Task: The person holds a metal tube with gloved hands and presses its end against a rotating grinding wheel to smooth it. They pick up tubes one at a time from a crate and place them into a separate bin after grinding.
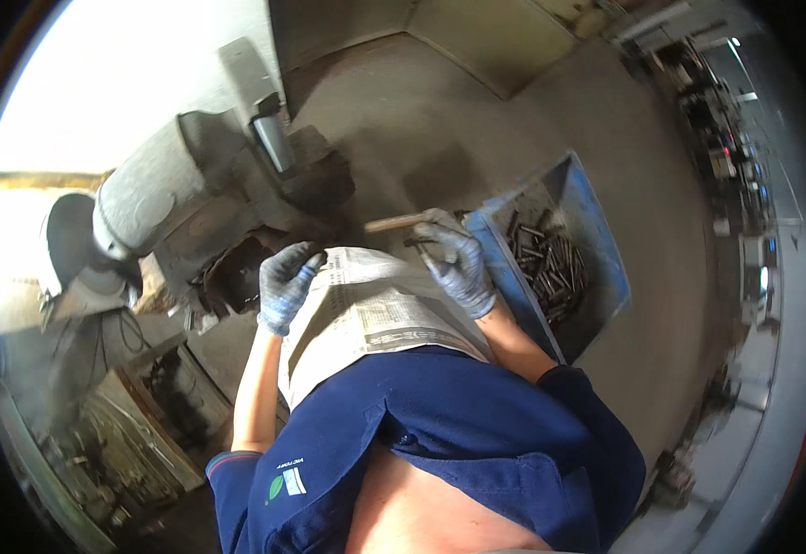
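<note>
My right hand (455,260), in a grey work glove, is closed around a short wooden-coloured stick or handle (394,222) that points left, above the edge of a blue crate. My left hand (285,284), also gloved, rests with bent fingers on the upper left edge of a sheet of newspaper (366,314) spread over my lap. Between the two hands lies the newspaper. I cannot tell whether the left fingers pinch the paper or only touch it.
The blue crate (597,249) at my right holds several dark metal rods (546,263). A grey bench grinder (135,212) with a dark wheel (71,245) stands at my left, a metal flask (272,138) behind it. Concrete floor lies ahead; cluttered shelves at far right.
</note>
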Motion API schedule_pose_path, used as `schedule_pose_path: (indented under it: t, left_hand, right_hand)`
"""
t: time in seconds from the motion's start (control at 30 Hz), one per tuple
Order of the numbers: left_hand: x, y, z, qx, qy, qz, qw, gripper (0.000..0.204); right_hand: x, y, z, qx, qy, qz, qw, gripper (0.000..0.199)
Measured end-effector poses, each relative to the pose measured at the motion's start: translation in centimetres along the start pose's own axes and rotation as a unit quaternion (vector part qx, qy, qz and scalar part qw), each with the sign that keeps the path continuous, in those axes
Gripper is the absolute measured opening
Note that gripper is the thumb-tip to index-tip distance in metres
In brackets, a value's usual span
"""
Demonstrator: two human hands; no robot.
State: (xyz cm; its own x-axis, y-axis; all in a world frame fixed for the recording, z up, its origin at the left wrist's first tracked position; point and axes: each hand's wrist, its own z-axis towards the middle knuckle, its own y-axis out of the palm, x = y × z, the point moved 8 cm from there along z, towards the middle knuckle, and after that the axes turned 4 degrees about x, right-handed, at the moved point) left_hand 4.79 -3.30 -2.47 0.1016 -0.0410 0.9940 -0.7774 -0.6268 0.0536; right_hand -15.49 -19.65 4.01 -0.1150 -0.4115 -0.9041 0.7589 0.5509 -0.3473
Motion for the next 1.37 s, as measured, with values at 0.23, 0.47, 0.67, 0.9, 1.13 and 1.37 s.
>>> schedule_pose_path:
  t: [0.23, 0.47, 0.67, 0.9, 1.13, 1.37]
  left_hand:
    - [-2.1, -1.1, -0.6, -0.007, -0.022, 0.040, 0.999, 0.015]
    - [-4.2, -6.2, -2.5, 0.087, -0.113, 0.112, 0.983, 0.034]
    - [-4.1, -9.3, -9.2, 0.197, -0.087, 0.227, 0.950, 0.032]
    - [-5.8, -14.0, -27.5, 0.436, -0.177, 0.268, 0.841, 0.026]
    - [-8.0, -14.2, -53.0, 0.707, -0.248, 0.227, 0.621, 0.022]
    - [-9.0, -9.4, -61.6, 0.610, -0.533, 0.266, 0.522, 0.037]
  right_hand:
    - [9.5, -17.6, -6.5, 0.282, 0.143, -0.064, 0.946, 0.017]
    - [9.2, -20.1, -2.3, 0.197, 0.108, -0.234, 0.946, 0.025]
    - [1.9, -4.4, 3.0, -0.009, -0.032, 0.043, 0.999, 0.027]
    - [5.1, 10.4, 1.9, -0.310, 0.018, 0.108, 0.944, 0.029]
    - [2.6, 15.1, 2.7, -0.408, -0.025, 0.078, 0.909, 0.028]
    - [5.0, 17.0, 4.0, -0.463, 0.011, 0.100, 0.881, 0.028]
